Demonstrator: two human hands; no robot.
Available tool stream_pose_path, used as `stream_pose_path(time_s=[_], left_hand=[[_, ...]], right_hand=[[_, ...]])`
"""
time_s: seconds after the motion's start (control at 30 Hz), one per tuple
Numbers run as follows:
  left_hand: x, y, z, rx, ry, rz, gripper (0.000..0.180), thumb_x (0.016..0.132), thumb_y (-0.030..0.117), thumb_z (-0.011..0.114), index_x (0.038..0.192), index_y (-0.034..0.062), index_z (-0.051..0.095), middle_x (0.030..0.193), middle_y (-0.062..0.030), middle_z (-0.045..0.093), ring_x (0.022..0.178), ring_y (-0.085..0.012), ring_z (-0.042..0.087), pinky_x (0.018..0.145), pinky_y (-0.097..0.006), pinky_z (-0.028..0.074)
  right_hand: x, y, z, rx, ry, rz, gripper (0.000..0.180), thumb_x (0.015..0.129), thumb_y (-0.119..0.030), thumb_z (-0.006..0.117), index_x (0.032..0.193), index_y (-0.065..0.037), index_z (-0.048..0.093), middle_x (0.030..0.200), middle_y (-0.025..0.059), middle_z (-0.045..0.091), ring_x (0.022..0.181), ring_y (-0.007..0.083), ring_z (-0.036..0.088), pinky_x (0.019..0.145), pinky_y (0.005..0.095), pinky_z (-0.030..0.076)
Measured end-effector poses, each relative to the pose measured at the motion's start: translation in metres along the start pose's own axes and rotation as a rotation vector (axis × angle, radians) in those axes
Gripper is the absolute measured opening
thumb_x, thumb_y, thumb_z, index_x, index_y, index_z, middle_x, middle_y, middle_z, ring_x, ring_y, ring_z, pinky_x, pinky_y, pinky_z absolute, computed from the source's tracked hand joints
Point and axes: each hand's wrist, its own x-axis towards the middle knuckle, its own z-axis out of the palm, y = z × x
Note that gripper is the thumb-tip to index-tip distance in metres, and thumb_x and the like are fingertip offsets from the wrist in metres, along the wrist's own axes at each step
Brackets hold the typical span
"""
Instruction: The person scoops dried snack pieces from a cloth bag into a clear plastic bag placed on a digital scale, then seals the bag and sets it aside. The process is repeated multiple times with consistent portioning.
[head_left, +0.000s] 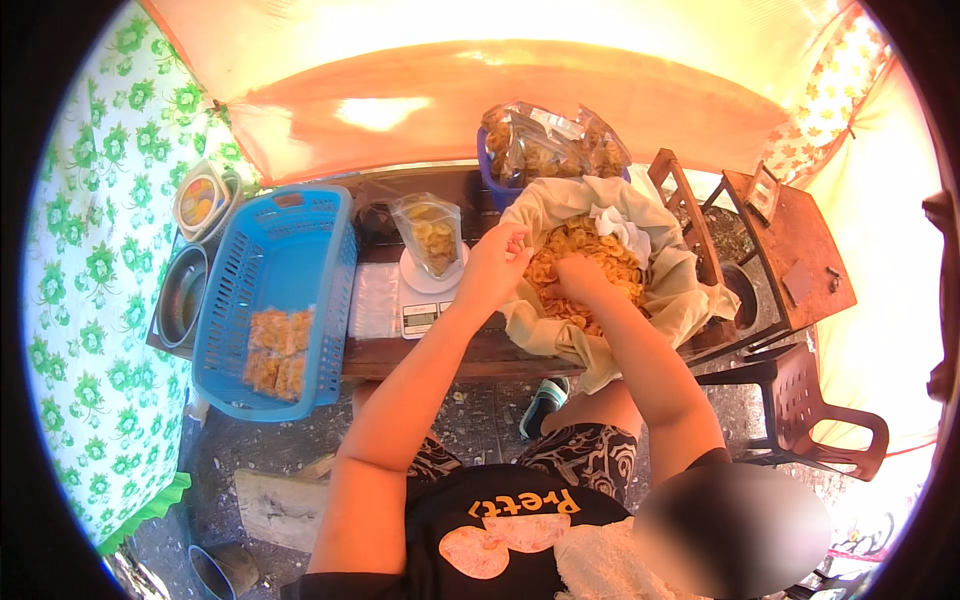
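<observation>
A cloth-lined container (pixel 540 335) full of yellow-orange chips (pixel 605 243) stands on the wooden table. My right hand (pixel 577 280) reaches down into the chips, its fingertips hidden among them. By the cloth's left edge is my left hand (pixel 497 257), its fingers curled; what they hold, if anything, does not show. Just left of that hand, an upright clear pouch (pixel 432 235) partly filled with chips rests on a white kitchen scale (pixel 421 318). A crumpled white piece (pixel 625 235) lies at the far side of the chips.
Left of the scale lie flat clear bags (pixel 376 300). A blue basket (pixel 338 290) farther left holds several packed chip bags (pixel 277 350). Behind the cloth, a blue-purple basket (pixel 489 177) carries filled pouches (pixel 555 145). A brown plastic chair (pixel 800 405) is at right.
</observation>
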Motion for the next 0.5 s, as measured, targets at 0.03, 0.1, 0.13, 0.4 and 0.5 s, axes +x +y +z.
stream_pose_path(time_s=[0.03,0.1,0.13,0.4,0.5], left_hand=[[-0.001,-0.002,-0.001,-0.003,-0.004,0.0,0.03,0.085,0.007,0.063,0.114,-0.0002,0.058,0.106,-0.01,0.064,0.088,-0.0182,0.061,0.077,-0.03,0.05],[-0.004,-0.007,-0.005,0.035,-0.001,-0.008,0.03,0.085,0.007,0.062,0.114,0.0002,0.059,0.105,-0.0105,0.064,0.089,-0.0188,0.062,0.077,-0.03,0.05],[-0.006,-0.01,-0.006,0.044,0.009,0.007,0.03,0.085,0.007,0.062,0.114,0.0003,0.059,0.105,-0.0107,0.064,0.089,-0.0191,0.062,0.078,-0.031,0.05],[-0.006,-0.004,0.004,-0.054,0.039,0.021,0.025,0.086,0.005,0.061,0.111,0.002,0.061,0.104,-0.0084,0.063,0.089,-0.0176,0.061,0.076,-0.029,0.049],[-0.004,0.005,-0.013,-0.044,0.374,0.197,0.024,0.087,0.003,0.059,0.11,0.0033,0.061,0.101,-0.0081,0.061,0.083,-0.0181,0.059,0.071,-0.029,0.049]], right_hand=[[0.002,-0.001,0.005,-0.091,0.017,-0.044,0.02,0.077,-0.018,0.07,0.094,-0.007,0.07,0.086,0.0128,0.069,0.076,0.0264,0.066,0.068,0.0363,0.052],[0.005,0.001,0.002,-0.058,-0.004,-0.053,0.021,0.076,-0.017,0.071,0.094,-0.006,0.07,0.087,0.0117,0.069,0.076,0.0246,0.066,0.068,0.0353,0.052],[0.006,0.004,-0.007,0.066,-0.044,-0.017,0.021,0.076,-0.017,0.071,0.094,-0.006,0.069,0.085,0.0105,0.069,0.076,0.0241,0.066,0.068,0.0353,0.052],[-0.014,-0.023,-0.081,1.027,-0.038,-0.078,0.015,0.086,-0.011,0.067,0.092,0.002,0.066,0.085,0.0042,0.067,0.074,0.0106,0.06,0.067,0.0258,0.048],[-0.002,-0.056,-0.106,0.876,0.21,-0.23,0.014,0.086,-0.011,0.065,0.096,0.0,0.066,0.085,0.0025,0.067,0.076,0.01,0.06,0.069,0.0258,0.048]])
